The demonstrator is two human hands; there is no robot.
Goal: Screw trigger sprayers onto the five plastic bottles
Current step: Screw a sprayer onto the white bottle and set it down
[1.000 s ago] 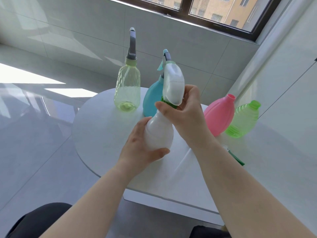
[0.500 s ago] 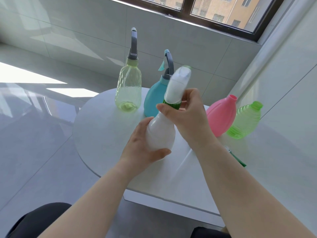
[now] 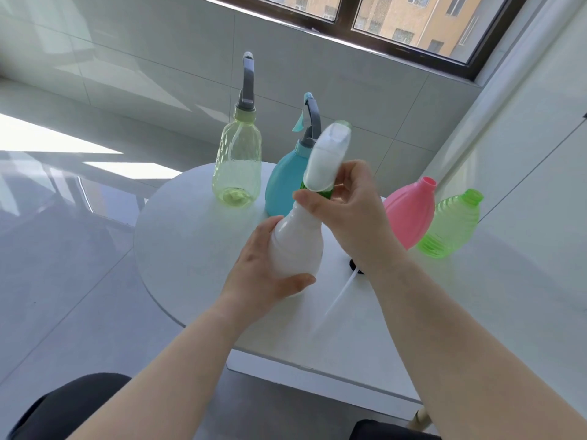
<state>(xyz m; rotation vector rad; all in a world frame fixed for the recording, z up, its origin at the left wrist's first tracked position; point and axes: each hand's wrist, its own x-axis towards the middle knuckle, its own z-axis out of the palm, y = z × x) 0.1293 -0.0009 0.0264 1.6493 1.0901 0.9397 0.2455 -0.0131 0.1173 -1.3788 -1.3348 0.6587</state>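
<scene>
Third one underway: left hand (image 3: 263, 274) wraps the white bottle (image 3: 298, 246) over the bench (image 3: 190, 236), and right hand (image 3: 349, 214) pinches the sprayer (image 3: 327, 157) at its collar. Probably needs a few more twists. After that, the capless pink bottle (image 3: 409, 211) and green bottle (image 3: 451, 227) on the right.

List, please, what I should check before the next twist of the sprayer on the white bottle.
Left hand grips the white opaque plastic bottle: ok.
Right hand pinches the green collar of the white trigger sprayer: ok.
Collar screwed fully home: cannot tell.
Pink plastic bottle and ribbed green plastic bottle fitted with sprayers: not ok, both necks open.
Two spare sprayers at hand: cannot tell, one translucent dip tube shows.
</scene>
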